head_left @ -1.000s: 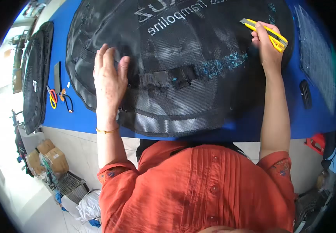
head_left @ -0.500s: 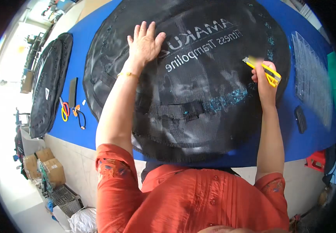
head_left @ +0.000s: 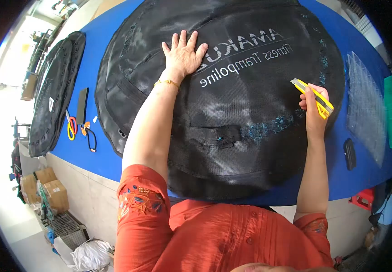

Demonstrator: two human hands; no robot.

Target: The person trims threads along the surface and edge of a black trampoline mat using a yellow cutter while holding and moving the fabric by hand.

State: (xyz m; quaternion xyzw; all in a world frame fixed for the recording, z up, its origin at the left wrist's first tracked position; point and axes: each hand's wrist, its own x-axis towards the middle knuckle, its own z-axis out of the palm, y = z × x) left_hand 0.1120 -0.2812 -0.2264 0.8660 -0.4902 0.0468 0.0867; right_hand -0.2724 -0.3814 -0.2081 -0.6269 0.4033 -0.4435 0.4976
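A large round black trampoline mat [head_left: 250, 99] lies across the blue table, its white "Fitness Trampoline" lettering reversed in view. Blue-green loose thread bits run in a band near its lower right and along its right rim. My left hand [head_left: 183, 55] rests flat on the mat beside the lettering, fingers spread. In my right hand [head_left: 314, 106] is a yellow utility knife [head_left: 316, 99], held above the right part of the mat with its tip pointing up and left. Whether any blade sticks out is hard to make out.
On the blue table [head_left: 107, 161] at left lie folded black mats [head_left: 55, 97], a dark flat bar [head_left: 82, 105], scissors [head_left: 72, 128] and a small black cord [head_left: 91, 138]. To the right are clear plastic sheets [head_left: 366, 109] and a black oblong object [head_left: 350, 154]. Cardboard boxes [head_left: 53, 192] stand on the floor.
My left hand has slid a little to the right, still flat on the mat. My right hand has shifted slightly right and down with the knife. The view has moved slightly too.
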